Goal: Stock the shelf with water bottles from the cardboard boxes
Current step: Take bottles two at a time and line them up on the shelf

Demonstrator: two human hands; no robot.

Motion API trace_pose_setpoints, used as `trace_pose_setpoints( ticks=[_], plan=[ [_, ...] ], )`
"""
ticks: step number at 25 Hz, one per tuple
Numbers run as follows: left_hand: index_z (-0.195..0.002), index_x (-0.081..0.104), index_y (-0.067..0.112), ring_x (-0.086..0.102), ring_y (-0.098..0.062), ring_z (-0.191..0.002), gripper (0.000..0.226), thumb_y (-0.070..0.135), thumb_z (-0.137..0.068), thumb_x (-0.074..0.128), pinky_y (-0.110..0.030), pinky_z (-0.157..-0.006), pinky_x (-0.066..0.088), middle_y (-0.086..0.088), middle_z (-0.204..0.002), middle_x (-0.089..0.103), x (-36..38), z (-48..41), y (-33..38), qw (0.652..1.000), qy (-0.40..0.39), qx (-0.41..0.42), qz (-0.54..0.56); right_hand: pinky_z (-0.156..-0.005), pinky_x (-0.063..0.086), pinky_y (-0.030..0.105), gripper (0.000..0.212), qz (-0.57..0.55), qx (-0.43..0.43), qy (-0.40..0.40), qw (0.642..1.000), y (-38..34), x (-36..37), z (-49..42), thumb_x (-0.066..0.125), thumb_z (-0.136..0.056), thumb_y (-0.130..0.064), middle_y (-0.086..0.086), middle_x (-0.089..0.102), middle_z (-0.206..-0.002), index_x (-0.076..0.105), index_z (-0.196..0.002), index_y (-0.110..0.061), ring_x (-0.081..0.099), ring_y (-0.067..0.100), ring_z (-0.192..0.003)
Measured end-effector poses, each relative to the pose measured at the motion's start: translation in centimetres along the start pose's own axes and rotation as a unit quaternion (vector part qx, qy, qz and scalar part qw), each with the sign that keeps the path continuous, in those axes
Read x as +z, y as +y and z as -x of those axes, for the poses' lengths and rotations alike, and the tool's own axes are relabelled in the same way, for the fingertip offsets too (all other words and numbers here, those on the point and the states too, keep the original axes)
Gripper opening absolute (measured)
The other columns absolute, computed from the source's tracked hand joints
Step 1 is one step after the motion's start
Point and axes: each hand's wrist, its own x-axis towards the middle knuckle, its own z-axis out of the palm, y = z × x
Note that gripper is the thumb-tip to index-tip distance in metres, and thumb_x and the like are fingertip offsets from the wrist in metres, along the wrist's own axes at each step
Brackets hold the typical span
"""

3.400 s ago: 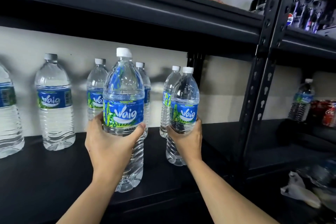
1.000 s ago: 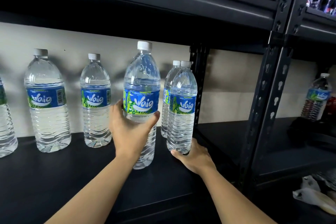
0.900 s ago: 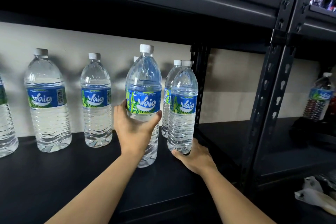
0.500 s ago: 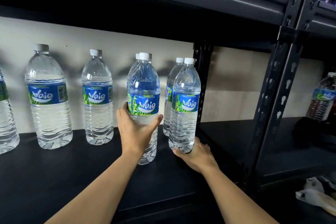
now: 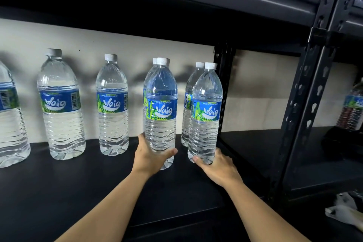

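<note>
Water bottles stand upright along a black shelf [image 5: 78,192], white caps up and blue-and-green labels facing out, against a pale wall [image 5: 137,45]. The left hand [image 5: 150,156] grips the centre bottle [image 5: 161,112] low on its ribbed body. The thumb lies on the right side and the fingers [image 5: 141,141] curl round the left, clamped on the plastic. Its base looks set down on the shelf, forward of the back row. Directly behind it stands another bottle, of which only a second cap [image 5: 155,61] and a sliver of label show.

The right hand [image 5: 219,165] cups the foot of the right bottle [image 5: 206,114], thumb across the front, the other fingers wrapped round the far side and out of sight. Whether that base rests on the shelf cannot be told. Just behind and left of it stands a rear bottle [image 5: 188,104], near the back corner post [image 5: 224,84].

Further left, apart from one another, stand a near-left bottle [image 5: 113,104], a far-left bottle [image 5: 60,104] and an edge bottle [image 5: 7,120] cut off at the left side of the view. A slotted upright [image 5: 306,94] divides off the next bay, where a lone bottle [image 5: 353,108] stands at the far right.
</note>
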Motion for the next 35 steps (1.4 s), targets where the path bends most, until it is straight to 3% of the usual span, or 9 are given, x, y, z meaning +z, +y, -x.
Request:
trace_pose_setpoints(
  ticks=[3,7,13,35],
  plan=[
    [-0.132,0.041,0.016,0.057,-0.022,-0.122,0.091,0.041,-0.062,0.093,-0.032,-0.101,0.046,-0.002,-0.128,0.06,0.4,-0.2,-0.7,1.0,0.01,0.004,-0.001,-0.106,0.042,0.044,0.088,0.003,0.005,0.0,1.0,-0.1,0.0,0.1,0.052,-0.072,-0.084,0.0,0.055,-0.14,0.042,-0.139,-0.026,0.045,0.028,-0.133],
    [-0.134,0.043,0.016,0.056,-0.024,-0.123,0.092,0.039,-0.06,0.093,-0.037,-0.104,0.046,-0.004,-0.128,0.059,0.3,0.2,-1.0,0.999,0.015,0.002,-0.032,-0.106,0.043,0.045,0.09,0.004,0.008,-0.004,1.0,-0.1,0.0,0.1,0.051,-0.07,-0.086,-0.001,0.056,-0.138,0.042,-0.138,-0.027,0.047,0.027,-0.132],
    [-0.131,0.044,0.013,0.058,-0.026,-0.118,0.095,0.028,-0.054,0.097,-0.037,-0.101,0.047,-0.007,-0.124,0.063,0.1,0.4,-1.2,0.997,0.009,-0.023,-0.07,-0.107,0.041,0.045,0.088,0.012,0.005,-0.004,1.0,-0.3,-0.2,0.4,0.05,-0.075,-0.083,0.001,0.054,-0.14,0.039,-0.14,-0.025,0.044,0.029,-0.134],
    [-0.119,0.046,0.011,0.059,-0.029,-0.118,0.081,0.042,-0.06,0.092,-0.034,-0.097,0.049,-0.011,-0.119,0.065,0.0,0.7,-0.5,0.994,-0.005,-0.054,-0.099,-0.105,0.043,0.043,0.079,0.007,0.009,-0.02,1.0,-0.2,-0.1,0.2,0.049,-0.08,-0.079,0.0,0.054,-0.14,0.041,-0.137,-0.026,0.046,0.027,-0.132]
  ],
)
